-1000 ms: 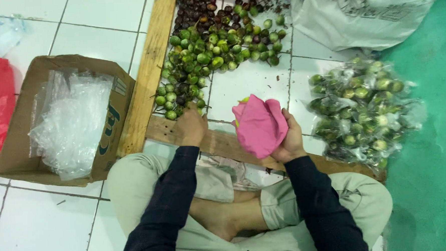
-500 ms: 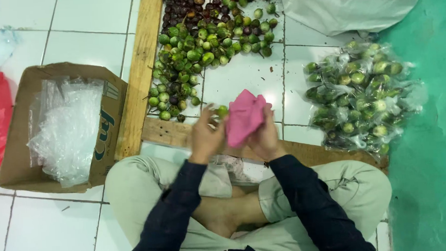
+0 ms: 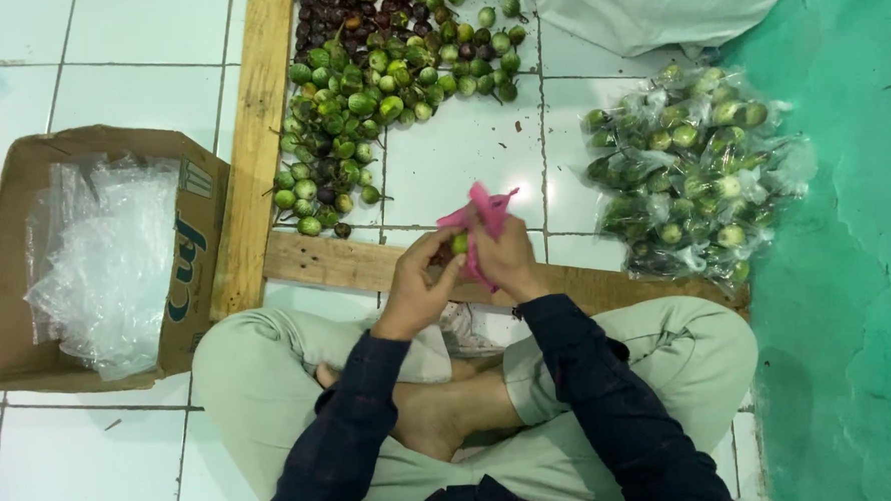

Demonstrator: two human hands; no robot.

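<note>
**Small green fruit going into a pink bag, held over the lap**

Seated cross-legged on white tiled floor [image 3: 86, 56]. Left hand [image 3: 422, 282] closed in a fingertip pinch on one small green fruit [image 3: 459, 244], right at the mouth of the pink plastic bag [image 3: 482, 224]. Right hand [image 3: 511, 258] closed on the bag's gathered film, loose ends sticking up above the fingers. Both hands touching at the bag, just above the wooden plank [image 3: 336, 263].

Judged best practice for this step: keep right grip pinched near the bag's rim so the mouth stays spread; feed fruit stem-first with left fingertips only; avoid crushing film into a wad. Whether the mouth is open enough: cannot tell, hidden by fingers.

Nearby: loose heap of green and dark fruit [image 3: 379, 93] beyond the plank; pile of filled clear bags [image 3: 692, 170] to the right; cardboard box [image 3: 195, 251] of clear bags to the left.
</note>
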